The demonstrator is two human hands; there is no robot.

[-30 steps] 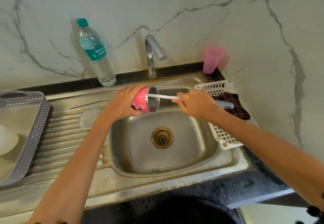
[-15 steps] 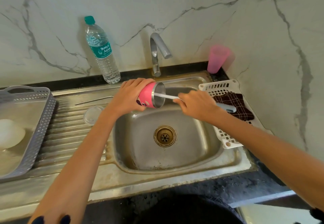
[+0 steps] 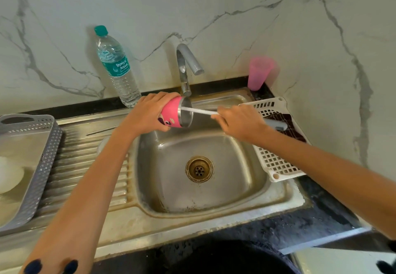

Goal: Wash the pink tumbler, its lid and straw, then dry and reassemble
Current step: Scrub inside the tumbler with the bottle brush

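The sink basin (image 3: 225, 188) lies open beneath the tumbler (image 3: 171, 112). Just behind it stands the tap (image 3: 182, 67). A white basket (image 3: 276, 166) sits along the right rim, with a water bottle (image 3: 116, 67) back left.

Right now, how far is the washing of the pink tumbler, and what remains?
Done: the tumbler is taken apart, its mouth open. In hand: the left hand holds it sideways over the sink, and the right hand holds a brush pushed inside. Left: the straw lies on the drainboard; rinsing, drying, perhaps with the dark cloth in the white basket, and reassembly.
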